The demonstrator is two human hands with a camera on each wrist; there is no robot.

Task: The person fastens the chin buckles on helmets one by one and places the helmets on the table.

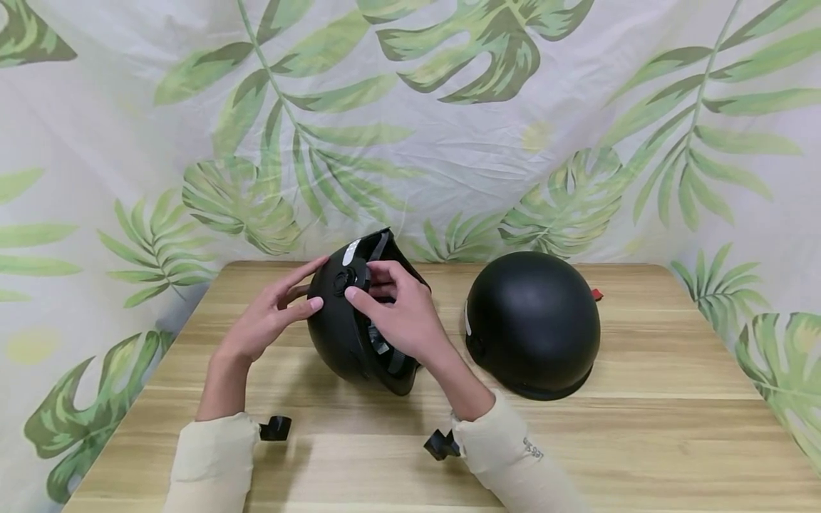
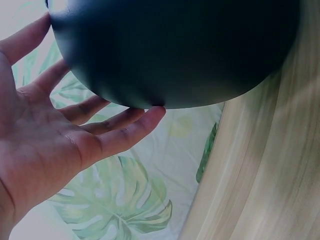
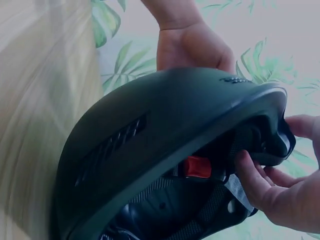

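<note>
A black helmet (image 1: pixel 336 335) lies tipped on its side on the wooden table, its opening facing right. My left hand (image 1: pixel 269 310) supports the rounded shell, fingers spread and nearly straight; in the left wrist view, the fingertips of the left hand (image 2: pixel 55 135) touch the shell. At the helmet's rim, beside a round black fitting (image 1: pixel 344 281), my right hand (image 1: pixel 407 306) pinches the edge between thumb and fingers. Inside the helmet, the right wrist view shows straps and a red buckle part (image 3: pixel 197 167). A white reflective strip (image 1: pixel 350 253) is on the shell.
A second black helmet (image 1: pixel 532 324) stands dome up on the right, with a red tab (image 1: pixel 597 294) showing behind it. The wooden table (image 1: pixel 641 427) meets a leaf-printed cloth (image 1: pixel 449 164) at the back. Black mounts (image 1: pixel 276 428) stick out from both cream sleeves.
</note>
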